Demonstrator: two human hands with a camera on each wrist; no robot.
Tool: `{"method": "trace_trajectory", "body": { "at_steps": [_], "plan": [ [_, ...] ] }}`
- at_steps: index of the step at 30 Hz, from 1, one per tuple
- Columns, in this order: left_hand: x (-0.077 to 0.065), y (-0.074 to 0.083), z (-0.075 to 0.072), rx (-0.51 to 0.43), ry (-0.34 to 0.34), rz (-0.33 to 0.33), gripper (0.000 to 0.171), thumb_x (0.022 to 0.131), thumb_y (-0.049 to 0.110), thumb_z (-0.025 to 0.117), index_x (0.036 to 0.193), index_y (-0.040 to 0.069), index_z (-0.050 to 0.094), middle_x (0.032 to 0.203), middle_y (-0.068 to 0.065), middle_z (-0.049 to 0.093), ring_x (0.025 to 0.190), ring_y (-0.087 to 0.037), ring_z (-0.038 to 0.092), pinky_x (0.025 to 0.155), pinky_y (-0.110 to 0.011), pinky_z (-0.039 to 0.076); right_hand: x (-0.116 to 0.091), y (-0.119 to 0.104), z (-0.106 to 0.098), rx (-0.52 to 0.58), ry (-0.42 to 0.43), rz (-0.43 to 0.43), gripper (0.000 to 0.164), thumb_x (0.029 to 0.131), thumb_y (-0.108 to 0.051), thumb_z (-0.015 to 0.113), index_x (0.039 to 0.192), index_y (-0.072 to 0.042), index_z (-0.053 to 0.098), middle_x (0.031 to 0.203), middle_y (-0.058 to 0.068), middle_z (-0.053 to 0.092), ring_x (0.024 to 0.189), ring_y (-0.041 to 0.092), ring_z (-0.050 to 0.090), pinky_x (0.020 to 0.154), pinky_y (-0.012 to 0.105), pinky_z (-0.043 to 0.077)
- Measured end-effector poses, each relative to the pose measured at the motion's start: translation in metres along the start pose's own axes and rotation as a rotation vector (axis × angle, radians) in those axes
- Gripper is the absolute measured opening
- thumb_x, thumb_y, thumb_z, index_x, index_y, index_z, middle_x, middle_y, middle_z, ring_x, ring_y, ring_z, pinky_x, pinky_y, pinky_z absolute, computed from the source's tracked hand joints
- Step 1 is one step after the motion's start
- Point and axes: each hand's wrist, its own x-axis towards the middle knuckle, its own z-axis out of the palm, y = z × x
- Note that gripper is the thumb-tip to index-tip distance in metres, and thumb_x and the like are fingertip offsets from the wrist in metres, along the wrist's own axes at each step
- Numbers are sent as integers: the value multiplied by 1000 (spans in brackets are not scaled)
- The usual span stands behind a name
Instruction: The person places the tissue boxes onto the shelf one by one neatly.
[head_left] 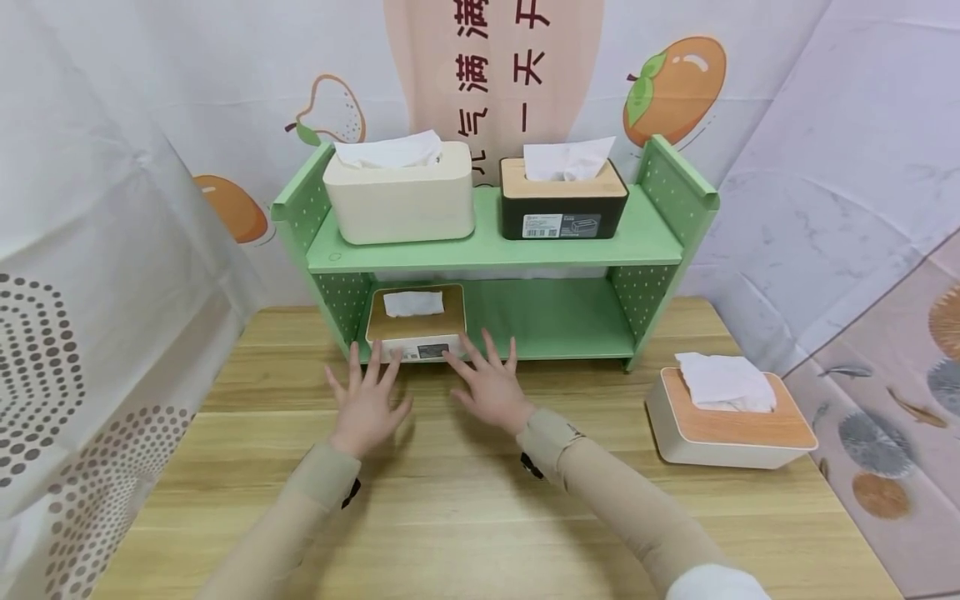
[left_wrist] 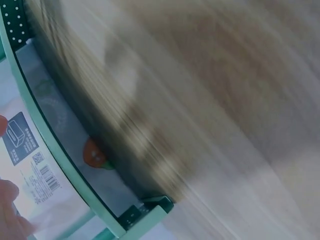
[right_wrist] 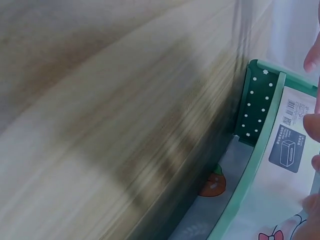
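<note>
On the lower level of the green shelf (head_left: 547, 312), at its left end, sits a white tissue box (head_left: 416, 333) with a wooden top and a tissue in its slot. My left hand (head_left: 367, 414) is at the box's front left, fingers spread and straight. Near the front right corner is my right hand (head_left: 495, 392), its fingers spread too. Whether the fingertips touch the box I cannot tell. A label (left_wrist: 21, 137) on the box's front shows in the left wrist view; fingers (right_wrist: 312, 127) appear beside it at the right wrist view's edge.
Atop the shelf stand a cream tissue box (head_left: 401, 200) on the left and a black tissue box (head_left: 562, 200) with a wooden lid on the right. Another white tissue box (head_left: 731, 417) with a wooden top rests on the wooden table (head_left: 450, 533) at right. Patterned cloth (head_left: 225, 83) hangs behind.
</note>
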Motion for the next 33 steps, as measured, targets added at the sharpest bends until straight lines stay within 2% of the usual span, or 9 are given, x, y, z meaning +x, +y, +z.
{"method": "trace_trajectory", "body": {
  "at_steps": [5, 12, 19, 25, 33],
  "plan": [
    [11, -3, 0, -8, 0, -15, 75, 88, 46, 59, 150, 17, 28, 158, -19, 6, 142, -48, -6, 99, -76, -11, 10, 0, -1, -26, -16, 14, 62, 93, -45, 55, 148, -31, 31, 160, 3, 11, 145, 40, 9, 106, 71, 4],
    [24, -7, -1, 21, -46, -46, 76, 91, 55, 49, 152, 19, 22, 158, -19, 2, 143, -45, -9, 99, -74, -14, 23, 1, 0, -78, -61, 39, 66, 94, -47, 53, 151, -35, 22, 161, 0, 8, 145, 40, 5, 108, 70, 1],
    [35, -11, 1, 46, -89, -64, 76, 92, 61, 41, 153, 21, 18, 159, -18, -1, 143, -44, -10, 100, -74, -13, 33, 3, 2, -105, -81, 58, 65, 94, -48, 51, 150, -37, 21, 160, -2, 8, 145, 40, 4, 108, 68, 1],
    [41, -10, -1, 37, -93, -80, 76, 92, 60, 41, 153, 20, 18, 159, -18, -2, 143, -41, -14, 101, -74, -11, 40, 3, 1, -162, -100, 68, 65, 95, -50, 48, 151, -37, 19, 160, -3, 6, 145, 40, 3, 109, 68, 5],
    [42, -10, -3, 21, -108, -83, 75, 94, 58, 40, 153, 19, 17, 159, -18, -3, 143, -41, -17, 101, -71, -17, 42, 4, -1, -157, -136, 76, 65, 95, -51, 46, 151, -37, 16, 161, -5, 2, 145, 39, -3, 110, 67, 3]
  ]
}}
